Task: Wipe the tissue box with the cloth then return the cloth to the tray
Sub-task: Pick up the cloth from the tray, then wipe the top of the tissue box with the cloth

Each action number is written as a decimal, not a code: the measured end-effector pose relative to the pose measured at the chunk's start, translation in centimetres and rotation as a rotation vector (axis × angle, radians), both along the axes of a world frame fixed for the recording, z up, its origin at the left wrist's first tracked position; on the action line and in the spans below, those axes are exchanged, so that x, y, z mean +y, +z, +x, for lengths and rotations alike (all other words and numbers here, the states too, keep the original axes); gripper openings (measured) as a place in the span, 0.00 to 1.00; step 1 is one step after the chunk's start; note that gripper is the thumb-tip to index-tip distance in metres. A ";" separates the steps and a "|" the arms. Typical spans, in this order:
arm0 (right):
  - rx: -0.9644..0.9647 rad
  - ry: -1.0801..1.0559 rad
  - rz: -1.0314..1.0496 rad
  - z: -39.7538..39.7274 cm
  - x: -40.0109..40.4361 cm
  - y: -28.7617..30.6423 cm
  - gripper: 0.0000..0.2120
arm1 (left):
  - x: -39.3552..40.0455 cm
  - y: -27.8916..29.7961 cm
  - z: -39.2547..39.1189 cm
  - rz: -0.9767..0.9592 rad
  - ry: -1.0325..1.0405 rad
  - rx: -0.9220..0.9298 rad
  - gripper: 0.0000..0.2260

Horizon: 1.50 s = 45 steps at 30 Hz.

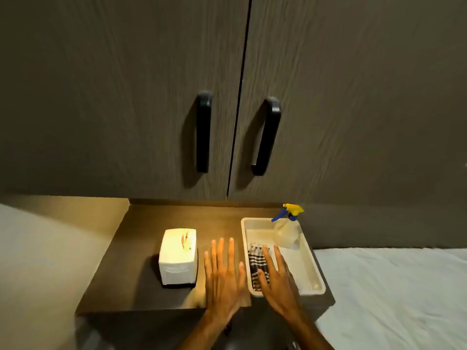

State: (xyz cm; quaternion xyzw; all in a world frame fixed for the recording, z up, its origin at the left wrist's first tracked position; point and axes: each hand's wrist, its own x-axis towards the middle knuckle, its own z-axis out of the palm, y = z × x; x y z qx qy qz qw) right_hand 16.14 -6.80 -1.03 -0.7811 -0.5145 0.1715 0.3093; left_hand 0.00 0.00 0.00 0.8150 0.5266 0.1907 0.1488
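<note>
A white tissue box (178, 256) stands on the left part of a dark wooden bedside shelf (141, 248). To its right sits a white plastic tray (307, 263) holding a folded black-and-white checked cloth (255, 263). My left hand (223, 276) hovers flat, fingers spread, over the shelf between the box and the tray, holding nothing. My right hand (278, 279) reaches over the tray's near left corner, fingers spread above the cloth and partly hiding it; I cannot tell if it touches the cloth.
A clear spray bottle (286, 231) with a yellow and blue trigger stands at the tray's far end. Two dark cupboard doors with black handles (203, 132) rise behind the shelf. White bedding (394, 294) lies to the right, a pale surface (38, 261) to the left.
</note>
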 end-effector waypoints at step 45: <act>-0.286 0.216 0.201 -21.2 15.8 2.4 0.25 | 15.0 -3.8 -16.8 0.027 -0.004 -0.050 0.22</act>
